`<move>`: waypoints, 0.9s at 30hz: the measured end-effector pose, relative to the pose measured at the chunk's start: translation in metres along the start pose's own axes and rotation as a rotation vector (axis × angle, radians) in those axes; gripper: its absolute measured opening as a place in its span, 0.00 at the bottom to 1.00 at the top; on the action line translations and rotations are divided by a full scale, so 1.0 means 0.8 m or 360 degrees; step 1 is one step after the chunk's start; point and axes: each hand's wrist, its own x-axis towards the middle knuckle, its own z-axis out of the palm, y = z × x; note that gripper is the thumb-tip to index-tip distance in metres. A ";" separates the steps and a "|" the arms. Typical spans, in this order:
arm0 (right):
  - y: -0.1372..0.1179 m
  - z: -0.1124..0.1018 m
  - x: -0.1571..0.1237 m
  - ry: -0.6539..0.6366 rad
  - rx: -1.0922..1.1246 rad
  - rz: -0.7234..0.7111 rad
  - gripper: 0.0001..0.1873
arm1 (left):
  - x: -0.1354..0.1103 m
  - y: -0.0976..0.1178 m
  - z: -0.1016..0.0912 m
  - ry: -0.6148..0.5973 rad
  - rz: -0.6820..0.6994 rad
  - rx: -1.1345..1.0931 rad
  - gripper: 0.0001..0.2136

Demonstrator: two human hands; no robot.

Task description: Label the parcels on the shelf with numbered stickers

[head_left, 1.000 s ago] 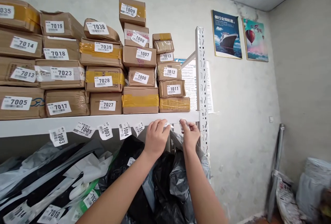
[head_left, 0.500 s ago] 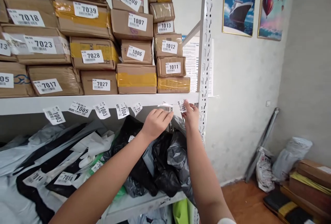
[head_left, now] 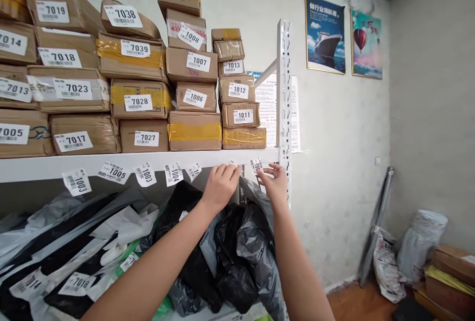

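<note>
Both of my hands are raised to the front edge of a white shelf (head_left: 111, 161). My left hand (head_left: 219, 187) has its fingers curled, the fingertips pressing a small white label (head_left: 232, 163) on the shelf edge. My right hand (head_left: 273, 181) pinches a numbered barcode label (head_left: 256, 165) against the same edge, beside the perforated shelf post (head_left: 285, 108). Several more numbered labels, such as 1004 (head_left: 173, 173) and 1003 (head_left: 144, 174), hang along the edge to the left.
Brown numbered cartons (head_left: 195, 130) are stacked on the shelf. Black and grey parcel bags (head_left: 237, 247) fill the level below. Two posters (head_left: 325, 34) hang on the wall. Bags (head_left: 419, 244) and boxes (head_left: 451, 271) lie on the floor at the right.
The view has tilted up and down again. My hands stay at the shelf edge; the right hand's label sits slightly lower on the edge and the left fingertips have closed onto the small label.
</note>
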 end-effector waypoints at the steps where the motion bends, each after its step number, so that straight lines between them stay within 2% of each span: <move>1: -0.010 -0.004 -0.003 0.0074 -0.0161 -0.0133 0.34 | 0.001 -0.001 0.000 0.0011 -0.0005 0.0005 0.11; 4: -0.061 -0.001 0.003 0.0418 -0.0546 -0.0803 0.22 | 0.003 -0.004 0.000 0.0080 -0.0006 0.0014 0.08; 5: -0.083 0.006 0.011 0.0450 -0.0586 -0.1045 0.16 | 0.001 -0.005 -0.001 0.0113 -0.0004 0.0021 0.08; 7: -0.125 0.028 0.035 0.0299 -0.0617 -0.1419 0.10 | -0.003 -0.007 -0.002 0.0144 0.0012 0.0017 0.10; 8: -0.144 0.042 0.051 0.0175 -0.0666 -0.1523 0.09 | -0.007 -0.008 -0.002 0.0132 0.0020 0.0006 0.11; 10: -0.171 0.067 0.080 -0.0005 -0.0833 -0.1543 0.07 | -0.016 -0.007 -0.001 0.0055 0.0038 -0.0020 0.13; 14: -0.192 0.095 0.113 -0.0127 -0.1138 -0.1281 0.08 | -0.032 0.000 0.001 -0.0039 0.0036 0.0010 0.19; 18: -0.195 0.096 0.115 -0.0156 -0.1180 -0.1224 0.07 | -0.029 0.008 -0.005 -0.0035 0.0029 -0.0028 0.16; 21: -0.195 0.092 0.118 -0.0229 -0.1186 -0.1419 0.09 | -0.013 0.008 -0.014 -0.0087 -0.0058 -0.0165 0.09; 24: -0.191 0.088 0.125 -0.0322 -0.1104 -0.1550 0.06 | 0.005 0.004 -0.021 -0.0273 -0.0081 -0.0295 0.06; 27: -0.185 0.086 0.129 -0.0373 -0.0974 -0.1505 0.06 | 0.020 -0.004 -0.027 -0.0517 -0.0034 -0.0312 0.05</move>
